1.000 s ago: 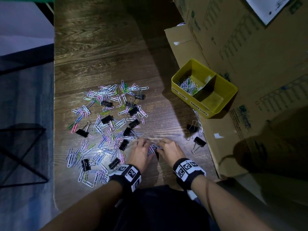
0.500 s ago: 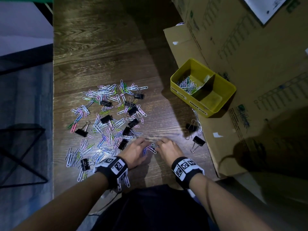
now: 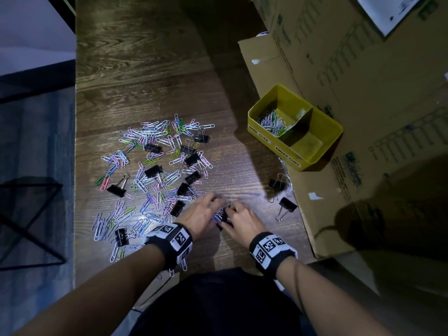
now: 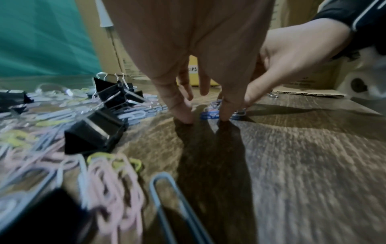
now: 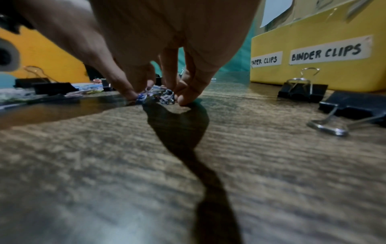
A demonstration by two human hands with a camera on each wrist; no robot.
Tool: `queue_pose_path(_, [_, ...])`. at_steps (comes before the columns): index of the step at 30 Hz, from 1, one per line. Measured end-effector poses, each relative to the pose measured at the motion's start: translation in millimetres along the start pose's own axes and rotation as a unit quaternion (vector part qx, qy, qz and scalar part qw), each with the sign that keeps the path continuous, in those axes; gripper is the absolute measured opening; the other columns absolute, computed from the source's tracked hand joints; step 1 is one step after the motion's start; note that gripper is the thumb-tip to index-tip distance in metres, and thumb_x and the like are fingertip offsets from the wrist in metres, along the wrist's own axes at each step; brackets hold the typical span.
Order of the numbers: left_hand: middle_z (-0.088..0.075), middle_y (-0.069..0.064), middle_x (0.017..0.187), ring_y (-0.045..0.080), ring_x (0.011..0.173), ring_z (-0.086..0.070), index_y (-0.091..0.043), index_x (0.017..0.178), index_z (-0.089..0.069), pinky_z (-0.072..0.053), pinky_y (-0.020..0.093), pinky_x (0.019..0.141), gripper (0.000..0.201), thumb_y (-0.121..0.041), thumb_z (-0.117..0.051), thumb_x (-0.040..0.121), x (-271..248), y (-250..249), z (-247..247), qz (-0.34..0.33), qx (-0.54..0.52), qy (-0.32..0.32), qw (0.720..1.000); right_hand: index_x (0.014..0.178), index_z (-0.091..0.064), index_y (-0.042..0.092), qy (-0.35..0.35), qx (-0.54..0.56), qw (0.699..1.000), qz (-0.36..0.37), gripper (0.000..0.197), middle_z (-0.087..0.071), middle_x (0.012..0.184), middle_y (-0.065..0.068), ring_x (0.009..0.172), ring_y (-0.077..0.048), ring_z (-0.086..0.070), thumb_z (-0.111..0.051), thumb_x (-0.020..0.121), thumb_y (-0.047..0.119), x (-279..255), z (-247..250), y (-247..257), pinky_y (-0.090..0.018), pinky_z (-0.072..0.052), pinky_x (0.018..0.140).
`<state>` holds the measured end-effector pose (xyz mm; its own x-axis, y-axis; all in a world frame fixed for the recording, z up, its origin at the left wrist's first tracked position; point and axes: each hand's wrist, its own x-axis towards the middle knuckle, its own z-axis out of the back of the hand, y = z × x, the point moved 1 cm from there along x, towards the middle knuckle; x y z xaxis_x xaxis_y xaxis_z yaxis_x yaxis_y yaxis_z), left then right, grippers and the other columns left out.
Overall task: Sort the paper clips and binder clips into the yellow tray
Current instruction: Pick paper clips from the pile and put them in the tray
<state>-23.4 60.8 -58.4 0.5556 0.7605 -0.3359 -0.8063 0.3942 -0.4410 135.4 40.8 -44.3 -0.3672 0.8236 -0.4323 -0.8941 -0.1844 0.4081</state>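
Both hands bunched paper clips (image 5: pixel 155 96) on the desk (image 3: pixel 155 76): right hand (image 3: pixel 242 220) pinched them, left hand (image 3: pixel 201 214) pressed with straight fingers. Next: lift, drop into the yellow tray (image 3: pixel 315 161), far right, left compartment.

yellow tray (image 5: pixel 313 72) front, 2 white labels: "PAPER CLIPS" left, "BINDER CLIPS" right

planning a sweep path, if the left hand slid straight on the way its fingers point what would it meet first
Most likely the small bunch of paper clips at its fingertips, with the right hand just behind. The left hand points toward both; how close they are is hard to judge.
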Motion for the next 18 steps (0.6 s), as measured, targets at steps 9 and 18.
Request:
queue_pose_path(9, [-0.046, 0.009, 0.126, 0.029, 0.118, -0.043, -0.016, 0.138, -0.035, -0.042, 0.043, 0.096, 0.046, -0.012, -0.042, 0.093, 6.1, -7.2, -1.0, -0.010, 0.101, 0.059, 0.993, 0.119, -0.056, -0.003, 0.021, 0.003, 0.999, -0.024, 0.031, -0.051, 0.130, -0.017, 0.116, -0.034, -0.051, -0.045, 0.091, 0.003, 4.1, 0.9, 4.8, -0.042, -0.045, 0.092])
queue_pose_path(18, [-0.063, 0.012, 0.107, 0.030, 0.098, -0.060, 0.001, 0.109, -0.061, -0.050, 0.033, 0.084, 0.035, 0.001, -0.056, 0.075, 4.3, -21.9, -3.9, -0.027, 0.153, 0.051, 0.987, 0.131, -0.043, -0.001, 0.047, -0.069, 0.996, -0.013, 0.037, -0.045, 0.135, -0.019, 0.127, -0.033, -0.041, -0.033, 0.095, 0.002, 1.0, 5.0, 11.4, -0.042, -0.037, 0.101])
